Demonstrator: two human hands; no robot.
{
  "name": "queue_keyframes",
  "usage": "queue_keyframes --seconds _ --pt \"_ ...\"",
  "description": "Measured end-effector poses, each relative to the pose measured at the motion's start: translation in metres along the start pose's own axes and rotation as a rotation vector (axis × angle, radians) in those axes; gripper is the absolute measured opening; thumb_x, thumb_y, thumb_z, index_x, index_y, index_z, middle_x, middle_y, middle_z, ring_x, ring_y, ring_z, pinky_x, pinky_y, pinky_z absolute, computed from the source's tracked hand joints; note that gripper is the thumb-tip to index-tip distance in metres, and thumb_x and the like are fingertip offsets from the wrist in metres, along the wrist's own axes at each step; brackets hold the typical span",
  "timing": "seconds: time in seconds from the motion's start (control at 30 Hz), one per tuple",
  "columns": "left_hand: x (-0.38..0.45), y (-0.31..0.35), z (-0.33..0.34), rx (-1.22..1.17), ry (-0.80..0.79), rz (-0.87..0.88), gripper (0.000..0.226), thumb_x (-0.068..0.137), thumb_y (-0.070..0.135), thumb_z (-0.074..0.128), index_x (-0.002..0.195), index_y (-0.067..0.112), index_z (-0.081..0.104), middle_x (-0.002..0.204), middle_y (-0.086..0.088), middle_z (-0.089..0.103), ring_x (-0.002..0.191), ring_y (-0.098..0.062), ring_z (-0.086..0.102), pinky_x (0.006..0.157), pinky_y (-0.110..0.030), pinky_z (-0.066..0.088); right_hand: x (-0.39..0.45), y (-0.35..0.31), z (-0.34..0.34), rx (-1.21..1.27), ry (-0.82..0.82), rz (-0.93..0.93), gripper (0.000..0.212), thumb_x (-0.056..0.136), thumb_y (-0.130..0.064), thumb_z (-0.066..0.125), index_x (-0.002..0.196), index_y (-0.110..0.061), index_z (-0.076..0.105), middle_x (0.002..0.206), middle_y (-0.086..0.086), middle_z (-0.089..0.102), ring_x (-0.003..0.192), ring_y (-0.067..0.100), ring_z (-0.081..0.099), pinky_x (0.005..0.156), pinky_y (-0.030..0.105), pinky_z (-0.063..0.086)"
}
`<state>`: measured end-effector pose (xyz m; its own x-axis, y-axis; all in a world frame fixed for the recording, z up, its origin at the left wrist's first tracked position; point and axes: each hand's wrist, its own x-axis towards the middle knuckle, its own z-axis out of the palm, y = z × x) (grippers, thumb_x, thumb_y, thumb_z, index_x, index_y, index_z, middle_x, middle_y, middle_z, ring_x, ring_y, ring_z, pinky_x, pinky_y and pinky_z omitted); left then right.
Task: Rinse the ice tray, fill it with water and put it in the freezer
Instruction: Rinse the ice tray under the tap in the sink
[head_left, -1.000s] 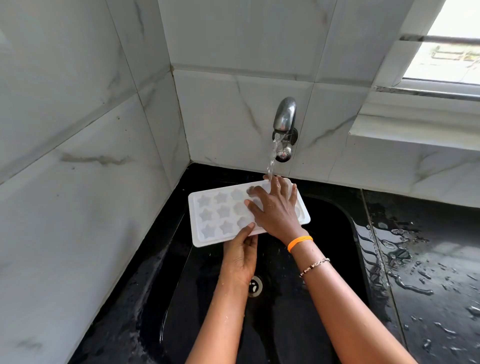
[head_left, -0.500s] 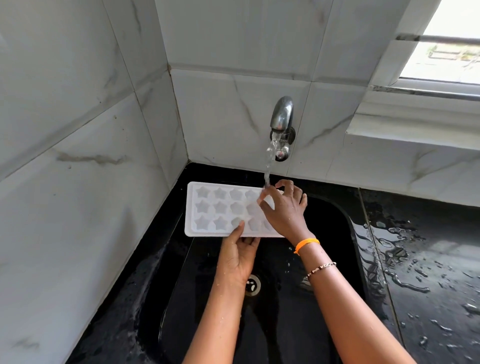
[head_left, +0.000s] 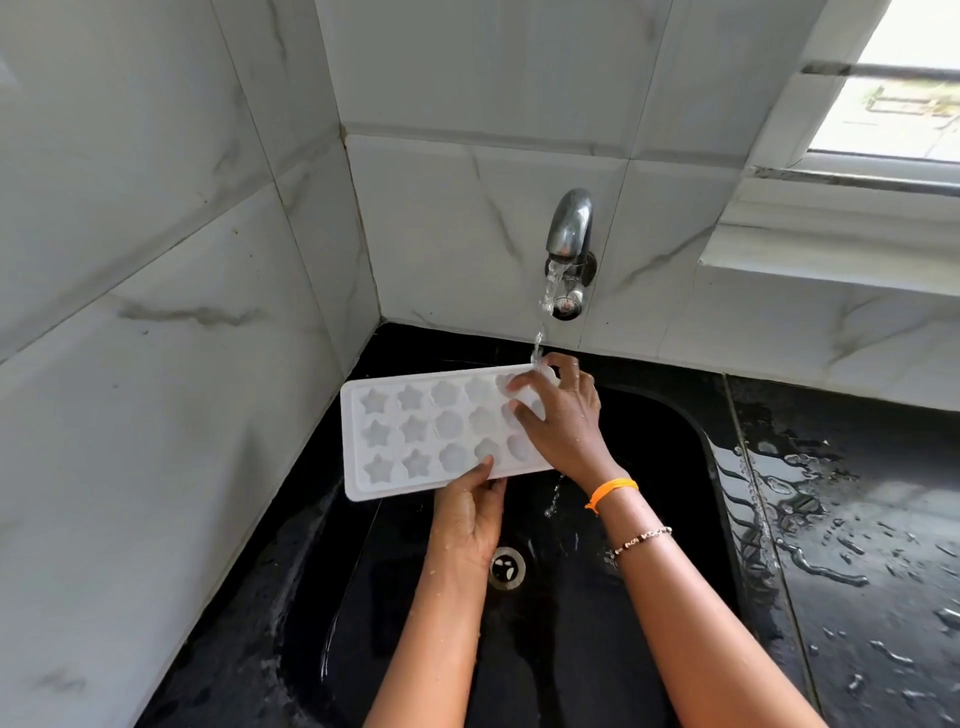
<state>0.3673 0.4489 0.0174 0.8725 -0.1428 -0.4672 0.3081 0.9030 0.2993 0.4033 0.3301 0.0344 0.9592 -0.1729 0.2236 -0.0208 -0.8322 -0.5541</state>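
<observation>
over a black sink, your left hand grips the near rim of the white ice tray, thumb on top, while your right hand lies over its right end with fingers spread and loosely bent, rubbing the moulds where the stream from the wall tap lands. to rinse well, judging from this, slide the tray rightwards so the star moulds on the left pass under the water too, then tilt it to drain.

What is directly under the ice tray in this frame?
Under the ice tray lies the black sink basin, with water dripping off the tray's right end. The drain sits nearer, beside the left hand. That hand's fingers below the tray are hidden.
</observation>
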Motion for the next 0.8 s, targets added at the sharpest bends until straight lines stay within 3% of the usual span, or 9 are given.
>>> queue_keyframes --seconds 0.07,0.17,0.37,0.57,0.67,0.8 --pt "0.000 0.003 -0.001 0.013 -0.039 -0.004 0.041 0.086 -0.016 0.044 0.117 0.010 0.052 0.109 -0.011 0.064 0.102 -0.026 0.060 0.076 -0.042 0.055 0.000 -0.001 0.001 0.110 0.098 0.084 0.028 0.084 -0.021 0.059 0.113 -0.018 0.055 0.129 0.007 0.038 0.116 0.031 0.038 0.095 0.037 0.031" --pt "-0.001 0.007 -0.002 0.043 -0.090 -0.002 0.041 0.087 -0.013 0.044 0.119 0.013 0.051 0.116 -0.012 0.061 0.108 -0.029 0.058 0.076 -0.052 0.053 0.000 -0.002 0.004 0.102 0.063 0.130 0.030 0.087 -0.022 0.055 0.116 -0.017 0.053 0.130 0.008 0.037 0.115 0.031 0.038 0.096 0.039 0.031" --pt "-0.004 0.010 -0.003 0.034 -0.144 0.019 0.045 0.086 -0.011 0.045 0.124 0.013 0.049 0.119 -0.012 0.061 0.109 -0.028 0.059 0.081 -0.051 0.052 0.000 0.000 0.004 -0.009 -0.025 0.138 0.036 0.092 -0.038 0.047 0.124 -0.021 0.052 0.139 0.007 0.029 0.123 0.031 0.031 0.104 0.044 0.025" --pt "-0.002 0.009 0.000 -0.002 -0.147 0.033 0.057 0.074 -0.007 0.056 0.126 0.015 0.048 0.125 -0.011 0.059 0.113 -0.027 0.057 0.085 -0.052 0.049 -0.009 0.002 0.004 0.096 0.083 0.121 0.032 0.088 -0.030 0.055 0.118 -0.019 0.049 0.133 0.007 0.033 0.115 0.028 0.037 0.092 0.037 0.031" --pt "0.000 0.009 0.002 -0.034 -0.138 0.027 0.073 0.067 -0.006 0.064 0.135 0.014 0.043 0.131 -0.014 0.055 0.116 -0.029 0.055 0.085 -0.051 0.050 -0.016 0.009 0.007 0.039 0.029 0.086 0.024 0.089 -0.033 0.052 0.112 -0.024 0.055 0.130 0.004 0.035 0.115 0.026 0.036 0.094 0.038 0.031" --pt "-0.001 0.008 0.004 -0.040 -0.097 0.006 0.048 0.079 -0.010 0.049 0.121 0.012 0.051 0.103 -0.010 0.070 0.101 -0.026 0.062 0.090 -0.051 0.049 -0.017 0.016 0.006 0.021 -0.022 0.143 0.027 0.092 -0.037 0.047 0.115 -0.026 0.058 0.134 0.003 0.033 0.121 0.027 0.031 0.101 0.042 0.027"
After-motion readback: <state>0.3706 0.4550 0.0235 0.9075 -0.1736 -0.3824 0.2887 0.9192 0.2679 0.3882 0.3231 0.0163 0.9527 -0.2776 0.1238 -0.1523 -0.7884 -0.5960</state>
